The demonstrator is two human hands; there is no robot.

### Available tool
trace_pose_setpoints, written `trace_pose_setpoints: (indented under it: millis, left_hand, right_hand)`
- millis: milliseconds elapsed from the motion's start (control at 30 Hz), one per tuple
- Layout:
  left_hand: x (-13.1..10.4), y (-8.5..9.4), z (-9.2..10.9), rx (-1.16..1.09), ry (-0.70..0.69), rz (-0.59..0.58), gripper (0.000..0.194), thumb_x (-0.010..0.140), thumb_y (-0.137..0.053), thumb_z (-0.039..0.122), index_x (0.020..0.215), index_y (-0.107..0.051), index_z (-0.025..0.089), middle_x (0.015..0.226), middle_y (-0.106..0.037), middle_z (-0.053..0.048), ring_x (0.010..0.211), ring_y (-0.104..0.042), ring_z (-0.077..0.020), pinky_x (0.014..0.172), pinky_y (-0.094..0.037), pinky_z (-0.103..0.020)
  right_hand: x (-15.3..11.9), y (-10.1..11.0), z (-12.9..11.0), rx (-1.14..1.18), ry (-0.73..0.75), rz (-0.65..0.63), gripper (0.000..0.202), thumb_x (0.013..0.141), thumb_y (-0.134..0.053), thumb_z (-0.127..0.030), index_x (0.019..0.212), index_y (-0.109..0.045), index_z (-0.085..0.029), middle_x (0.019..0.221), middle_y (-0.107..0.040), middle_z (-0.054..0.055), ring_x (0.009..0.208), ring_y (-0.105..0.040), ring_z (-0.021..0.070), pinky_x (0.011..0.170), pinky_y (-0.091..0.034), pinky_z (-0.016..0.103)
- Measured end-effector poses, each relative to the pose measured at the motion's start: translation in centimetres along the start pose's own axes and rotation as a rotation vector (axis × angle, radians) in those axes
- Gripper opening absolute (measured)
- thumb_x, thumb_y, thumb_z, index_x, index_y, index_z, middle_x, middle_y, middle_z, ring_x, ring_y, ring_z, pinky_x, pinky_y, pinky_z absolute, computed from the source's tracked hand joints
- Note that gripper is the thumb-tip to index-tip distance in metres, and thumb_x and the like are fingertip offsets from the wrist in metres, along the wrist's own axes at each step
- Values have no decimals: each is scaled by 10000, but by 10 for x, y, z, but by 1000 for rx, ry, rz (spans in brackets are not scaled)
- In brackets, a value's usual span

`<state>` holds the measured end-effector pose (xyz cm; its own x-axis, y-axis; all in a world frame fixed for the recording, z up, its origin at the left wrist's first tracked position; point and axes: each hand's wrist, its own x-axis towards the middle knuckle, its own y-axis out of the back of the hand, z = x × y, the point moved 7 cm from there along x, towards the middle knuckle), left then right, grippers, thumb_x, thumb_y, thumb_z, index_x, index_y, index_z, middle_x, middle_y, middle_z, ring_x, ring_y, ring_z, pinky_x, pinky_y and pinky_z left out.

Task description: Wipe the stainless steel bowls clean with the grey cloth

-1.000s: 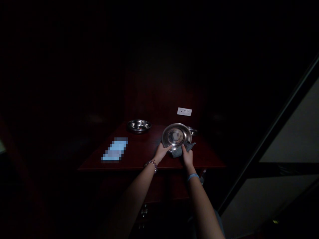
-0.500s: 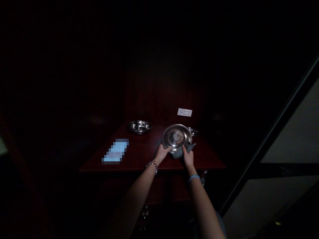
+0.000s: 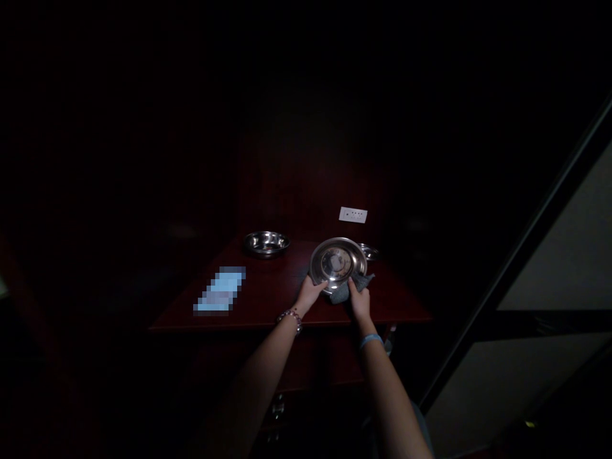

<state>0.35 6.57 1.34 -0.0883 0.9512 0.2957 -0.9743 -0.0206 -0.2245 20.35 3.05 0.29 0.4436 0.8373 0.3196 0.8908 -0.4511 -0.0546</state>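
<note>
Here, I have the left hand's (image 3: 310, 294) and right hand's (image 3: 359, 301) fingers gripping 1 metal bowl (image 3: 338, 262), cloth (image 3: 340, 293) at right.

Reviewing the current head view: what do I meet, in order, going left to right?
Pixelated blue patch → shiny steel bowl → tilted, held-up bowl → partly hidden metal dish → upper pale panel.

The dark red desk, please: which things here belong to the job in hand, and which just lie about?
Apparently in use: round steel basin, grey cloth, left hand, right hand.
Lying about: shiny round steel bowl, pixelated blue rectangle, partly hidden steel dish.
</note>
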Motion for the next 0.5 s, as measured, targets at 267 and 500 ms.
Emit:
trace_pose_setpoints:
  millis: [267, 500]
  left_hand:
    - [-4, 1, 7, 5, 13, 3, 405, 678, -827, 71, 1057, -703, 141, 1100, -799, -98, 1108, -726, -257, 1070, -522, -413]
    - [-1, 2, 0, 8, 28, 24, 370, 694, -827, 70, 1038, -709, 138, 1092, -798, -113, 1069, -737, -265, 1052, -538, -423]
  right_hand:
    - [-1, 0, 0, 8, -17, 7, 582, 771, -685, -603, 1028, -779, -89, 1071, -804, 173, 1063, -757, 323, 920, -576, 367]
    - [-1, -1, 0, -22, -28, 1, 568, 787, -666, -600, 1031, -783, -100, 1076, -801, 184, 1044, -769, 320, 891, -588, 368]
